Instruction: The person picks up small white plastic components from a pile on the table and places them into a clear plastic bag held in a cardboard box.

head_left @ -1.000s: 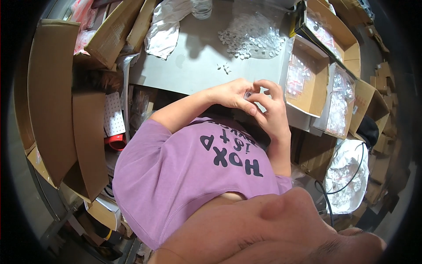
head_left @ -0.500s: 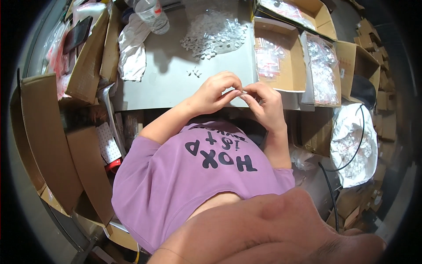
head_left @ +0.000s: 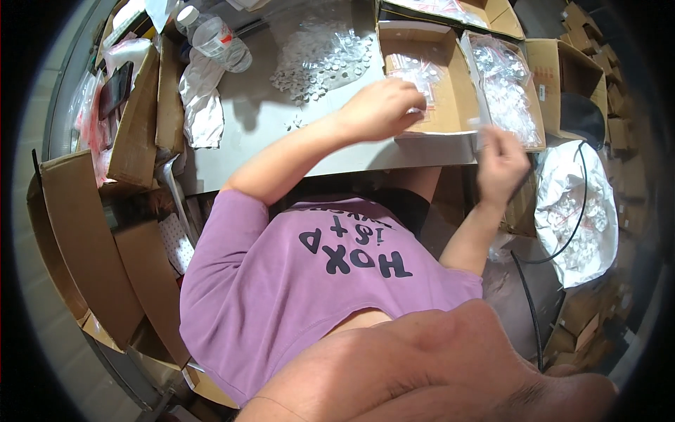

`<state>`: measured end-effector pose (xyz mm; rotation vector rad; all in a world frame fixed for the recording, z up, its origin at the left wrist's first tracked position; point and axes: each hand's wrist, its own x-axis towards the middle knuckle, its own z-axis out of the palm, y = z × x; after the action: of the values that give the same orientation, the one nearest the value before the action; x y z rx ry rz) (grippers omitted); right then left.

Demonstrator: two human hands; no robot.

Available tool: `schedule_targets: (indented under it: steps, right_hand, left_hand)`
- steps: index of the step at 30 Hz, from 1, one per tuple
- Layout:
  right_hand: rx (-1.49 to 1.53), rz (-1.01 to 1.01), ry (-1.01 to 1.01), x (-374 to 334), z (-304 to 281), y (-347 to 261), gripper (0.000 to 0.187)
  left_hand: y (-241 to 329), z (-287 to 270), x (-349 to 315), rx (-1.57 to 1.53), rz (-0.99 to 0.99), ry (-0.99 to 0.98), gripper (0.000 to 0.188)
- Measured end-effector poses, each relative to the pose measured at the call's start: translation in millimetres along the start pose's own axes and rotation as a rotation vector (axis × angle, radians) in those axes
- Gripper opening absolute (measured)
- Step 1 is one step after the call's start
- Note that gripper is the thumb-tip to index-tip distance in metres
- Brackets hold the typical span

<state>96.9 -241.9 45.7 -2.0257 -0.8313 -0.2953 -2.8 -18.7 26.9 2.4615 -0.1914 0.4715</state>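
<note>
My left hand point(head_left: 383, 110) is over the near left corner of an open cardboard box point(head_left: 460, 88). Its fingers curl downward and look closed; whatever they hold, if anything, is hidden. Inside that box lie small clear bags with red edges point(head_left: 418, 70). Farther right, my right hand point(head_left: 502, 163) is slightly blurred, with its fingers pinched on a small clear plastic piece, apparently a little bag point(head_left: 477, 126). It is by the near corner of a second box point(head_left: 536, 105), which holds many filled clear bags point(head_left: 510, 98).
Small round whitish pieces point(head_left: 302, 81) spill from a clear bag on the grey table point(head_left: 281, 158). A plastic bottle point(head_left: 221, 43) and white cloth point(head_left: 202, 98) lie at left. Cartons flank the table. A white sack point(head_left: 576, 211) and black cable point(head_left: 517, 274) are at right.
My hands, together over the table's front edge before, have parted. The left has moved right and forward to the box; the right has moved right with a small clear piece.
</note>
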Motion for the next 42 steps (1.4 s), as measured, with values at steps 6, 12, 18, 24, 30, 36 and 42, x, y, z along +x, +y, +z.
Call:
schedule_targets:
  steps: [6,12,18,24,30,36,42]
  right_hand:
    - [-0.456,0.033,0.366,31,-32,69,0.014]
    - [-0.250,0.109,0.442,8,-30,82,0.017]
    - [-0.077,-0.089,0.422,-17,8,29,0.004]
    - [0.330,-0.223,-0.580,-52,82,-60,0.013]
    - [0.262,-0.147,-0.724,-52,151,-49,0.028]
    - [0.227,-0.274,-0.782,-35,197,-72,0.039]
    - [0.218,-0.396,-0.771,-37,227,-96,0.037]
  left_hand:
    - [-40,41,71,0.377,-0.214,-0.429,0.024]
    - [-49,51,82,0.411,-0.169,-0.464,0.019]
    - [-45,32,66,0.084,-0.121,-0.013,0.016]
    - [-21,-11,18,-0.370,-0.241,0.371,0.011]
    - [-46,-53,-93,-0.749,-0.400,0.796,0.010]
    - [-44,-68,-195,-0.694,-0.623,0.962,0.015]
    - [-36,-56,-218,-0.596,-0.627,0.908,0.016]
